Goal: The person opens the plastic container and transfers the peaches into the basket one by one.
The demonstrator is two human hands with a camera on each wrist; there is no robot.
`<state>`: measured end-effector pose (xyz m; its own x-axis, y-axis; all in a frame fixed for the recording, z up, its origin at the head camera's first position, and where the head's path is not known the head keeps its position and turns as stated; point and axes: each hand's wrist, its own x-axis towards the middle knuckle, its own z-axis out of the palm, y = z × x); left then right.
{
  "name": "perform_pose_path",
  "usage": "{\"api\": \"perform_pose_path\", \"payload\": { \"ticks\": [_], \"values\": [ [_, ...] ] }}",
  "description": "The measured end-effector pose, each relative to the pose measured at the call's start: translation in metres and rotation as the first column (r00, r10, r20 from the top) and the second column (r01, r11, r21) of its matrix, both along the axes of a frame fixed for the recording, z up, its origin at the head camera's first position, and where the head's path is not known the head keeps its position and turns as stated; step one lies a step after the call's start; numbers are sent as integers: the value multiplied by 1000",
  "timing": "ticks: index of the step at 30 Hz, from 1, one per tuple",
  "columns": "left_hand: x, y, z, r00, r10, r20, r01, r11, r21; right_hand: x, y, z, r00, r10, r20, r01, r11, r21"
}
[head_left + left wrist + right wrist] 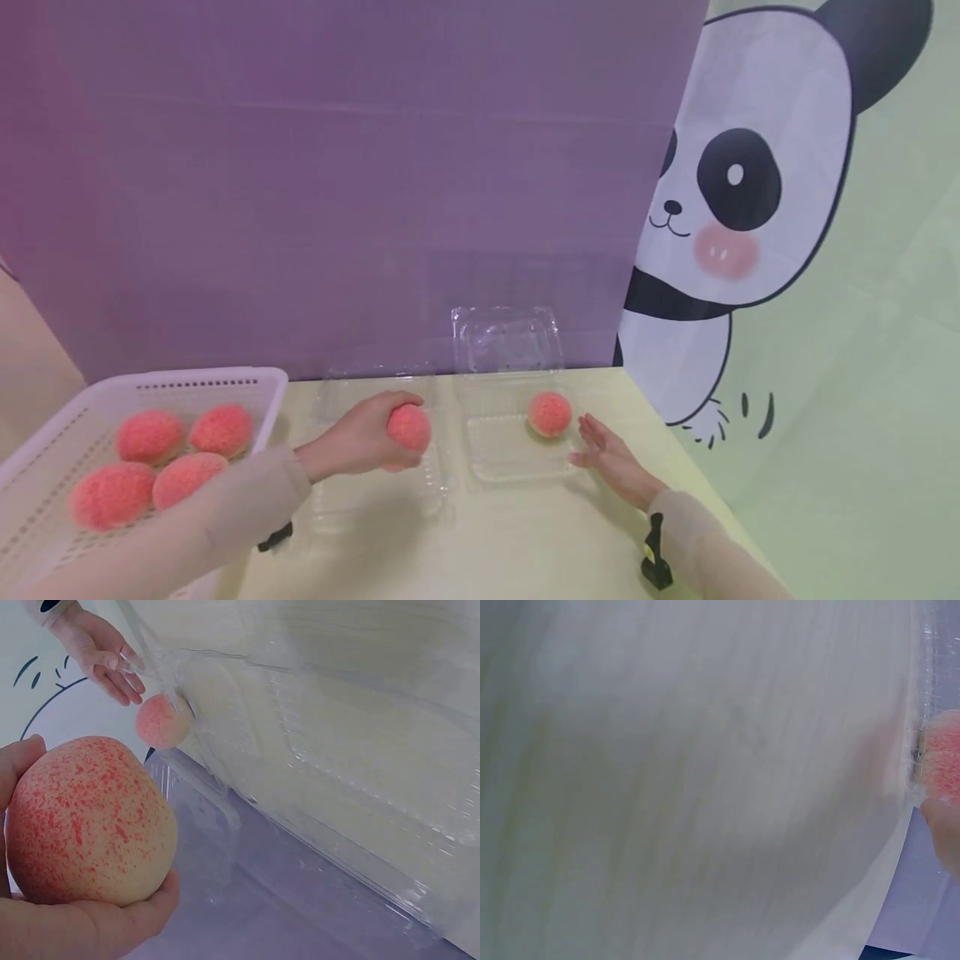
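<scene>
My left hand (363, 433) grips a pink-speckled peach (409, 428), thumb on one side and fingers on the other. In the head view that peach is above a clear plastic clamshell box (337, 498). A second peach (550, 414) sits in the right part of another clear clamshell box (502, 471), whose lid (506, 342) stands raised at the back. Beside this peach, just to its right, my right hand (611, 462) has its fingers extended and holds nothing. The right wrist view catches only part of the right hand (945, 838) and of a peach (943, 757) at its edge.
A white perforated basket (273, 392) with several peaches (150, 437) stands at the left of the pale table (480, 554). Behind the table hangs a purple sheet (337, 183). A panda picture (795, 100) covers the wall at the right.
</scene>
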<state>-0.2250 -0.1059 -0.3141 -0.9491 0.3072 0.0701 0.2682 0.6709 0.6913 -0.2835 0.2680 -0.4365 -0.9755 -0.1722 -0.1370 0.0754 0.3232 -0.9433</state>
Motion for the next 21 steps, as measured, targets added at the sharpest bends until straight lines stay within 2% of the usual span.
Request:
{"api": "perform_pose_path", "payload": {
  "ticks": [4,10,14,21],
  "values": [
    [8,-23,3,999,35,17,-35,999,12,0,-1,0,1000,-1,4,2,1000,-2],
    [17,-60,5,997,76,-29,-77,996,-34,2,-1,0,1000,-10,1,10,1000,-7],
    [21,-87,4,991,130,-1,-130,990,-55,2,-2,-2,1000,-5,2,5,1000,-1],
    [30,-132,3,986,166,17,-163,981,-103,1,2,-3,1000,-5,-3,5,1000,11]
  ]
}}
